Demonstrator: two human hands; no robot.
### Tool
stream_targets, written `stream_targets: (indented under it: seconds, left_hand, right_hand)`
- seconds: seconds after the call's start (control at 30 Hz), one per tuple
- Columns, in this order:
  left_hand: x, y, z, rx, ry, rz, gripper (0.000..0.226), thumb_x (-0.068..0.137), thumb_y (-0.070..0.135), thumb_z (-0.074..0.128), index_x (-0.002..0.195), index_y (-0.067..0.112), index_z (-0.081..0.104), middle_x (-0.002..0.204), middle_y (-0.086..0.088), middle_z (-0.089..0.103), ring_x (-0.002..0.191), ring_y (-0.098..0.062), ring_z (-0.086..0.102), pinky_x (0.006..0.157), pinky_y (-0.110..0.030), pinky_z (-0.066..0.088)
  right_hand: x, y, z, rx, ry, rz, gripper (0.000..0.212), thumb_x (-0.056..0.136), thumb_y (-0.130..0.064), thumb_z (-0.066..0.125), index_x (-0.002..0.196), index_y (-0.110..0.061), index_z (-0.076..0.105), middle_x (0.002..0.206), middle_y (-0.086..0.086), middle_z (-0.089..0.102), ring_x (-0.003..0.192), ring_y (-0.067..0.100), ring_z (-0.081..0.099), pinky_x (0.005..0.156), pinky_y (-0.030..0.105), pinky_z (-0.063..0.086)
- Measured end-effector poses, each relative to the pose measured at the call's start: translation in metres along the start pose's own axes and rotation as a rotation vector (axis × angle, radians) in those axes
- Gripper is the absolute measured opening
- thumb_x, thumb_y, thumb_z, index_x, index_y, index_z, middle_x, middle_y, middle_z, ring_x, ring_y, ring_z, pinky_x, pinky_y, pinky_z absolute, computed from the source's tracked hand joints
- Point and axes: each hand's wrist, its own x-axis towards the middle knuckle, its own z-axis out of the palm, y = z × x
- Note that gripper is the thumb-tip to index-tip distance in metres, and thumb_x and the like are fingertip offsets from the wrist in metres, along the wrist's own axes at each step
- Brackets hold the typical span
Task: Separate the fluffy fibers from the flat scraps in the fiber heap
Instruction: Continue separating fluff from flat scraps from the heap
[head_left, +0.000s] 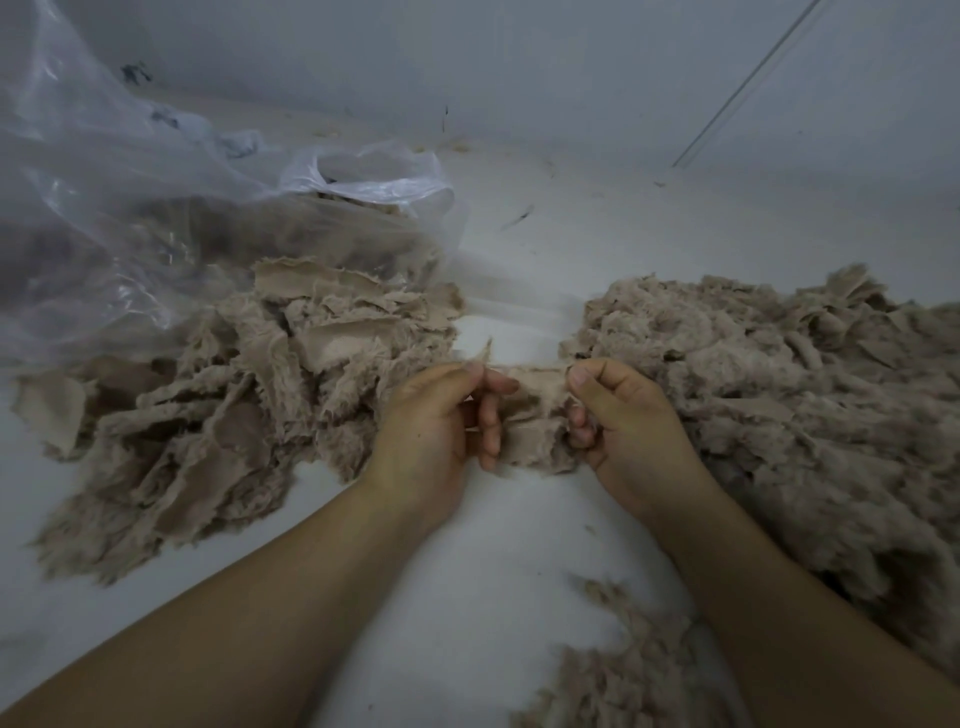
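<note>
Fiber scrap (537, 415) stretches between both hands, over the white bench (467, 571): left hand (441, 415) and right hand (623, 421) each pinch an end with curled fingers (491, 421). Flat scraps (249, 395) lie left of it, the fluffy heap (779, 384) right.

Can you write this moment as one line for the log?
left hand: pinches scrap | right hand: pinches scrap | piles: both sides
</note>
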Motion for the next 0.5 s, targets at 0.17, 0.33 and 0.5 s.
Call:
stream_targets:
  seconds: [0.17,0.33,0.5]
  left_hand:
    - [-0.015,0.014,-0.003,0.002,-0.07,0.039,0.028,0.076,0.021,0.049,0.054,0.007,0.06,0.052,-0.009,0.039,0.041,-0.021,0.036,0.039,-0.022,0.027]
    - [-0.027,0.034,-0.005,0.641,-0.574,-0.2,0.019,0.078,0.008,0.061,0.062,0.013,0.07,0.046,-0.008,0.052,0.036,-0.017,0.044,0.037,-0.02,0.037]
    - [-0.03,0.038,-0.005,1.066,-0.524,-0.186,0.015,0.081,0.002,0.073,0.073,0.014,0.07,0.053,0.01,0.058,0.043,-0.003,0.05,0.043,-0.015,0.04]
  right_hand:
    - [-0.003,0.0,-0.002,0.037,0.039,-0.022,0.023,0.1,-0.006,0.048,0.079,-0.011,0.056,0.052,-0.005,0.046,0.046,0.003,0.04,0.041,0.015,0.033]
    - [-0.008,0.001,-0.006,-0.02,0.02,-0.066,0.024,0.097,-0.011,0.055,0.074,-0.014,0.063,0.054,-0.001,0.051,0.047,0.006,0.043,0.044,0.016,0.037]
    - [-0.018,-0.001,-0.002,-0.121,-0.079,-0.089,0.016,0.079,-0.03,0.065,0.066,-0.024,0.071,0.057,0.0,0.061,0.047,0.009,0.05,0.046,0.017,0.043]
